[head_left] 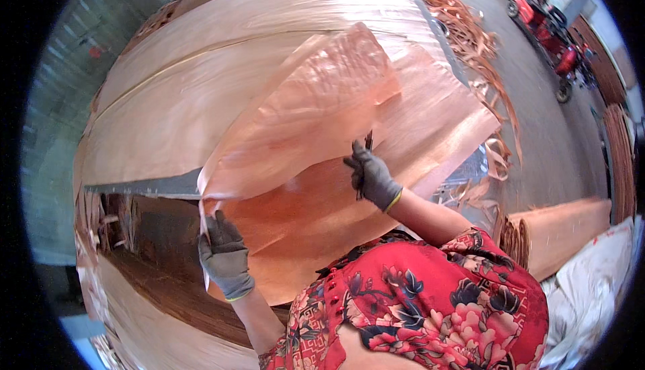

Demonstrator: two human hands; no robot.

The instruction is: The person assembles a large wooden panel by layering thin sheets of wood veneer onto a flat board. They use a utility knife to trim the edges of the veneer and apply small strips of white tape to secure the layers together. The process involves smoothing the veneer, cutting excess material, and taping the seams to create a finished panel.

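Observation:
A thin orange-brown wood veneer sheet [295, 115] lies in front of me, its far part lifted and folded over in a curl. My left hand [226, 252], in a grey glove, grips the sheet's left edge, fingers along the rim. Over the sheet's middle, my right hand [376, 180], gloved the same way, is closed around a slim dark tool [368, 140]; its kind cannot be made out. Beneath the curled piece is another stretch of veneer [437, 101], reaching to the right corner.
Paler veneer sheets [168, 115] cover the wide table behind. Veneer strips [463, 27] hang and heap along its right side. Below the left edge is a dark gap with stacked sheets [175, 296]. Rolled veneer [564, 229], a white sack [591, 289] and a red three-wheeler [547, 34] stand right.

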